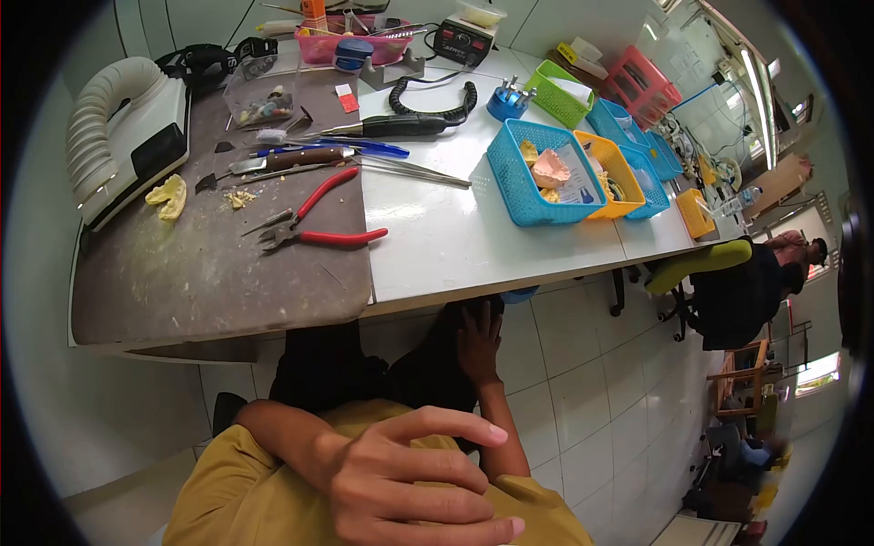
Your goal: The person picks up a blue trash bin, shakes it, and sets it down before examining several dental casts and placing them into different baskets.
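My left hand (419, 478) is raised close to the camera in front of my tan shirt, its fingers loosely curved and apart, holding nothing. My right hand (479, 344) lies with spread fingers on my dark-trousered thigh, just below the bench edge. Nearest on the bench are red-handled side cutters (314, 238), jaws pointing left. Behind them lie a brown-handled knife (305, 159), metal tweezers (414, 171) and a blue pen (378, 148). A yellowish horseshoe-shaped dental piece (167, 197) sits at the left, with pale crumbs (239, 199) near the knife's blade.
A white suction unit with a ribbed hose (100, 105) stands at the left. A black handpiece (401, 125) joins its control box (464, 41) by a coiled cord. The blue basket (537, 214) holds dental casts (551, 169). A green chair (696, 264) and people are at the right.
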Tool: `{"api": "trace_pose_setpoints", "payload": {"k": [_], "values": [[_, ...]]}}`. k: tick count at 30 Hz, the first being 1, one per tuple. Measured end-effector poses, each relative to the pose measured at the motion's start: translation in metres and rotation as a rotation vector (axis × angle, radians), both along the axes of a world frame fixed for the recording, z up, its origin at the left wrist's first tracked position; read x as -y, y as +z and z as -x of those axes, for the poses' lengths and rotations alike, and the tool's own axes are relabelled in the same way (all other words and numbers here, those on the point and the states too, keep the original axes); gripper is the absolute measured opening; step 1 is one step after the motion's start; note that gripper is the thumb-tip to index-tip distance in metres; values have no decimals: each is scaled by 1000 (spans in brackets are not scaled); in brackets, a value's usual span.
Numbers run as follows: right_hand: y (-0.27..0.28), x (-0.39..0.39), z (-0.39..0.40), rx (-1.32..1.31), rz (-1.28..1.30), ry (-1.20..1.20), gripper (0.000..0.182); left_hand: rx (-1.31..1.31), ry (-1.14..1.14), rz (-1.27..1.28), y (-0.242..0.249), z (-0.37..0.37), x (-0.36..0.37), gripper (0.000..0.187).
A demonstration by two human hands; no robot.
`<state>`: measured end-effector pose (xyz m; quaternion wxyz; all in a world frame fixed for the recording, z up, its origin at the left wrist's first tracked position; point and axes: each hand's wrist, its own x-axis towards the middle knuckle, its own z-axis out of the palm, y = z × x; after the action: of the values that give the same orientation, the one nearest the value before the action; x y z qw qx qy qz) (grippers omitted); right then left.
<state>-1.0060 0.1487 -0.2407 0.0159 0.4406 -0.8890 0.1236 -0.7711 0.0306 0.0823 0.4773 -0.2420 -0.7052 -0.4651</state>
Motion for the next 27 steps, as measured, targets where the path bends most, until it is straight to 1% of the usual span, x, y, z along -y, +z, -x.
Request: {"api": "trace_pose_setpoints", "payload": {"k": [1,2,3,5,6,8,9,11,12,14,15,17,18,19,21,22,24,25,26,27], "values": [[7,6,-12,95,-16,-64,59,-4,23,-76,0,-1,0,13],[12,11,-21,191,-28,-127,65,20,14,-59,-2,-3,5,11],[14,16,-28,197,-25,-131,65,26,10,-56,-2,0,6,11],[16,23,-32,300,-50,-160,73,21,-30,-53,-3,9,8,13],[10,23,-30,306,-45,-162,73,27,-32,-47,-3,15,9,13],[2,24,-22,372,54,-28,77,80,-120,-89,-3,29,8,17],[-4,25,-20,380,60,-21,77,88,-114,-82,-2,38,6,17],[1,29,-25,368,83,62,81,143,-220,-131,-2,56,-1,21],[4,31,-26,381,91,77,81,156,-206,-122,-4,64,-2,21],[12,30,-36,395,49,108,80,241,-523,-146,-12,77,-6,39],[18,31,-38,407,62,119,80,256,-512,-136,-17,83,-13,39],[27,29,-41,410,36,112,79,321,-789,-505,-27,95,-34,40],[25,27,-41,413,43,119,79,291,-891,-489,-31,104,-36,38],[24,25,-42,415,54,119,78,294,-884,-484,-35,107,-42,38],[24,22,-41,416,71,124,78,345,-1044,-666,-42,110,-53,37],[27,21,-41,421,85,101,76,347,-1040,-659,-41,112,-55,37],[26,17,-41,428,95,83,74,419,-1135,-655,-40,112,-60,38],[23,16,-38,423,202,60,71,414,-1132,-655,-39,112,-65,38],[20,17,-34,414,311,37,69,417,-1158,-709,-37,113,-70,38],[19,16,-31,408,310,42,69,418,-1184,-764,-35,113,-74,38]]}}
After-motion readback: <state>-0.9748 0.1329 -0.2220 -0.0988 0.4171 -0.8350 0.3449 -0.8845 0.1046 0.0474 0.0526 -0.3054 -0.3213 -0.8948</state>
